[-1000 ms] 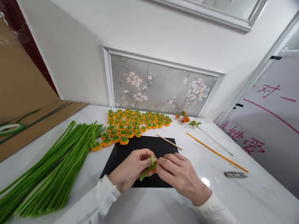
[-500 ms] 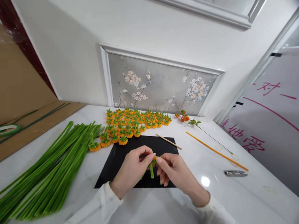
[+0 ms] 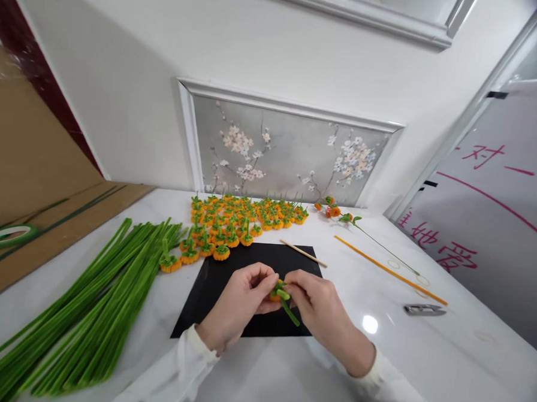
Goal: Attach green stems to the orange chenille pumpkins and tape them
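Observation:
Between my two hands is a small pumpkin-like pipe-cleaner ornament, orange with green strips on it. My left hand is closed, its thumb and fingers pinching the ornament from the left. From the other side my right hand is closed too, with its fingertips at the green part. One green strip end sticks out downward to the right. The fingers cover much of the ornament. Both hands are above a black mat on the white table.
Rows of similar orange-and-green ornaments stand behind the mat. A bundle of green pipe cleaners lies left. A wooden stick rests on the mat's far edge. Rightward are an orange pipe cleaner, thread snips and a flower stem.
The ornament has turned between my fingers, showing more of its orange and green side. The green strip end now slants right, and my right hand's lower fingers have curled in.

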The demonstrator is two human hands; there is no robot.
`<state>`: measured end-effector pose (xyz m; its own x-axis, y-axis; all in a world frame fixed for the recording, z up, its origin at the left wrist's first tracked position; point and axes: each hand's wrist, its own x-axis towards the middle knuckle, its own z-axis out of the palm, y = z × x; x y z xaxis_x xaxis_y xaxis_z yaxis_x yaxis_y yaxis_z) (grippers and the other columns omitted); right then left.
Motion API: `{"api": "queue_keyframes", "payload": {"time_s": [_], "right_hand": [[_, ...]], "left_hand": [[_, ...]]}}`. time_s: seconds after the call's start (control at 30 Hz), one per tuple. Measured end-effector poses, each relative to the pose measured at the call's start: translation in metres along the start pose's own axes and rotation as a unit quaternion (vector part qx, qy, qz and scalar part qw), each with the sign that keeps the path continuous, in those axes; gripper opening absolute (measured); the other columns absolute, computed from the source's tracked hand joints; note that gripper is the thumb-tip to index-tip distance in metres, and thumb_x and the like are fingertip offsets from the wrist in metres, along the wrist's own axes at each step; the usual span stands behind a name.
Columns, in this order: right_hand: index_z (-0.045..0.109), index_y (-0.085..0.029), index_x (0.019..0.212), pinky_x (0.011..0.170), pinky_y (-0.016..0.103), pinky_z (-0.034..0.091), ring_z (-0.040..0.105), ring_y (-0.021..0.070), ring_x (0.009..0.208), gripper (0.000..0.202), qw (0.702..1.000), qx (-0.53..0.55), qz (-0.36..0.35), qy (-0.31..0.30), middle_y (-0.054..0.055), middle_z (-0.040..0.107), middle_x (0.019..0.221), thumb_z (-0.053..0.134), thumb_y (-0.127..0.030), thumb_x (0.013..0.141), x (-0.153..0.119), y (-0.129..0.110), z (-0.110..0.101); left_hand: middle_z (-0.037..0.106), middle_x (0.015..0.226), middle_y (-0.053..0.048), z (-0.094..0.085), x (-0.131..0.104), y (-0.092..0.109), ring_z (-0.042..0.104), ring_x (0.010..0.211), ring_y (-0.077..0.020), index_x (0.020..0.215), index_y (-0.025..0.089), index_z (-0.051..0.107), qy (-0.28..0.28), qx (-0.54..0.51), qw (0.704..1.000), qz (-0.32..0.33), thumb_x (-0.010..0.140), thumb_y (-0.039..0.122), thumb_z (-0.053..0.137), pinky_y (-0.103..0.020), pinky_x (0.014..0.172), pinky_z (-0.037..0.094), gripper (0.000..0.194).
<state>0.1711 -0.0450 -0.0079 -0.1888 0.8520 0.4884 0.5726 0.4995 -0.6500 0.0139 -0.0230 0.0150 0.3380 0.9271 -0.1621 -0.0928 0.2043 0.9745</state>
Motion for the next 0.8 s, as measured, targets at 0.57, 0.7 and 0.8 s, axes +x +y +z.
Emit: {"api": "queue_keyframes", "payload": {"time_s": [0.57,0.7,0.8], "right_hand": [[0.062,-0.02,0.078,0.06,0.022,0.046,0.055,0.0121,0.062,0.017,0.998,0.056,0.01,0.037,0.001,0.06,0.071,0.049,-0.013,0.087,0.005,-0.002,-0.01],[0.061,-0.019,0.079,0.058,0.021,0.047,0.056,0.0112,0.06,0.02,0.996,0.079,0.024,0.03,0.001,0.058,0.072,0.045,-0.013,0.088,0.005,-0.001,-0.01],[0.057,-0.019,0.08,0.059,0.022,0.048,0.057,0.0123,0.063,0.016,0.992,0.108,0.054,0.04,0.002,0.059,0.073,0.045,-0.017,0.09,0.004,-0.001,-0.01]], "left_hand": [[0.059,0.088,0.001,-0.001,-0.002,0.003,0.062,0.083,-0.0129,0.084,0.018,0.058,-0.066,-0.017,0.998,0.018,0.08,0.033,0.066,-0.029,0.079,0.055,0.018],[0.059,0.1,-0.002,-0.001,-0.001,0.002,0.063,0.085,-0.0143,0.079,0.016,0.055,-0.057,-0.03,0.998,0.023,0.078,0.03,0.067,-0.031,0.081,0.055,0.018],[0.059,0.102,-0.002,0.0,0.0,0.004,0.063,0.088,-0.0145,0.077,0.016,0.054,-0.043,-0.051,0.997,0.026,0.079,0.028,0.065,-0.03,0.083,0.054,0.016]]}}
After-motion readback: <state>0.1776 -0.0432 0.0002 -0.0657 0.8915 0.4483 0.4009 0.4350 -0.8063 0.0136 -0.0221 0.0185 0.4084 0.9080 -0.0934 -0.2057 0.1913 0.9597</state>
